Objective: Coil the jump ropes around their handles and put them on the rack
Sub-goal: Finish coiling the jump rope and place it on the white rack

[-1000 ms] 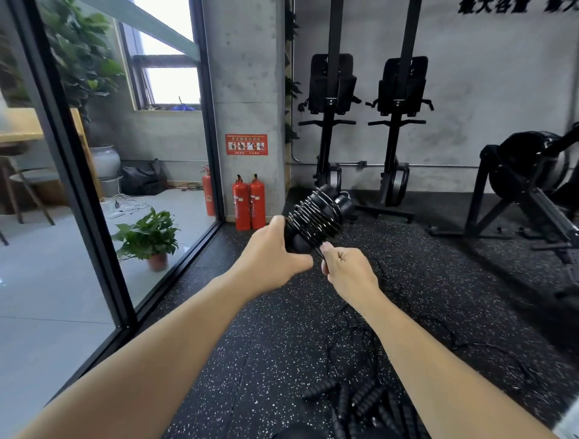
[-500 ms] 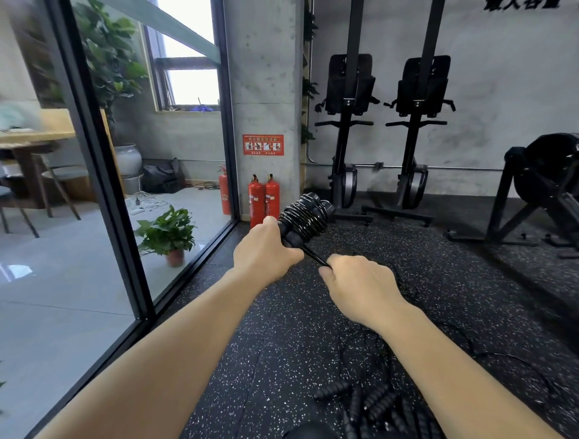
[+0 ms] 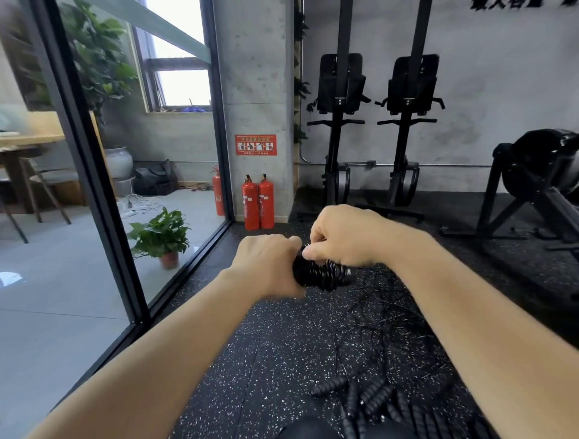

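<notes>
**A:** What's hard to make out?

**B:** The coiled jump rope (image 3: 319,275) is blurred. The left hand (image 3: 266,263) grips its left end with the fingers curled round it. The right hand (image 3: 341,238) pinches the coil's top and hides that part.

**A:** Anything cut off?

**B:** A heap of ribbed handles (image 3: 391,407) runs off the near edge. A tangle of loose cords (image 3: 391,329) lies on the floor just beyond it.

**A:** And the room?

**B:** There's a black speckled rubber floor (image 3: 250,360) and a concrete pillar (image 3: 253,78). A glass wall (image 3: 47,250) is on the left, and two upright machines (image 3: 340,125) stand at the far wall.

**A:** Any writing?

**B:** A red sign (image 3: 255,145) hangs above two fire extinguishers (image 3: 258,202), but it's too small to read. The black wall lettering (image 3: 498,3) is cut off at the top.
</notes>
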Demonstrator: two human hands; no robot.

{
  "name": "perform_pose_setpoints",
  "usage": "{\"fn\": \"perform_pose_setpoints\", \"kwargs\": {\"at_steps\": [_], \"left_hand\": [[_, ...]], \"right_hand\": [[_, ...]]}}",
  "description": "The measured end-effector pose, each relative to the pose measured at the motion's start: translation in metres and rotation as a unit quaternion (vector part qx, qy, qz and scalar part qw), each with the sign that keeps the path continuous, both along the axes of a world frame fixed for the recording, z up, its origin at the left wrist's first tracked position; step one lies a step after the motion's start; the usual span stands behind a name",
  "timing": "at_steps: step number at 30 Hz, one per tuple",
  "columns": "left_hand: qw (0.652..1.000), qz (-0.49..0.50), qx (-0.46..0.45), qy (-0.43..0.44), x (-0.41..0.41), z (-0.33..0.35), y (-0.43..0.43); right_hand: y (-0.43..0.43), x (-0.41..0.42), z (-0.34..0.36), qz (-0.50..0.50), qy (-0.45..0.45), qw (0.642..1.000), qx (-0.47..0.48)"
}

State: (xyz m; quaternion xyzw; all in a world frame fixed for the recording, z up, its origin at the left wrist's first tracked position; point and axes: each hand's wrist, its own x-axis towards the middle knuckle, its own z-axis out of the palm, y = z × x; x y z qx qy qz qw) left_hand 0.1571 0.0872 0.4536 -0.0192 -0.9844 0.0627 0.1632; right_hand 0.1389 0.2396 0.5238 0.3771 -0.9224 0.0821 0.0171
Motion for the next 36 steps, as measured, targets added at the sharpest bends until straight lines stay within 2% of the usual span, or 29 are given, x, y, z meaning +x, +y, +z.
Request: {"fn": "perform_pose_setpoints", "kwargs": {"at_steps": [2, 4, 11, 15, 20, 23, 25, 26, 29, 31, 33, 36], "left_hand": [[0.998, -0.043, -0.002, -0.033, 0.006, 0.004, 0.002], [0.995, -0.071, 0.004, -0.076, 0.013, 0.012, 0.005], [0.976, -0.144, 0.065, -0.147, 0.023, 0.027, 0.016], [0.949, -0.18, 0.189, -0.177, 0.025, 0.031, 0.018], [0.905, -0.22, 0.306, -0.197, 0.024, 0.028, 0.021], [0.881, -0.23, 0.365, -0.191, 0.021, 0.023, 0.021], [0.861, -0.236, 0.404, -0.199, 0.021, 0.023, 0.022], [0.852, -0.238, 0.422, -0.2, 0.021, 0.023, 0.022], [0.829, -0.236, 0.473, -0.185, 0.02, 0.024, 0.022], [0.809, -0.219, 0.514, -0.181, 0.02, 0.023, 0.021], [0.773, -0.188, 0.578, -0.183, 0.018, 0.019, 0.018], [0.699, -0.175, 0.668, -0.188, 0.014, 0.011, 0.012]], "right_hand": [[0.005, -0.012, 0.006, 0.029, -0.127, 0.991, -0.021], [0.011, -0.022, 0.01, 0.044, -0.212, 0.975, -0.039], [0.026, -0.041, 0.001, 0.078, -0.289, 0.947, -0.114], [0.032, -0.05, -0.019, 0.079, -0.309, 0.926, -0.203], [0.032, -0.057, -0.043, 0.068, -0.412, 0.855, -0.306], [0.034, -0.058, -0.061, 0.022, -0.43, 0.815, -0.389], [0.036, -0.055, -0.072, -0.009, -0.476, 0.721, -0.503], [0.036, -0.053, -0.074, 0.005, -0.502, 0.69, -0.521], [0.031, -0.052, -0.082, 0.083, -0.481, 0.751, -0.445], [0.028, -0.057, -0.084, 0.06, -0.442, 0.79, -0.421], [0.023, -0.058, -0.088, 0.021, -0.444, 0.794, -0.414], [0.015, -0.058, -0.09, -0.027, -0.458, 0.794, -0.399]]}}
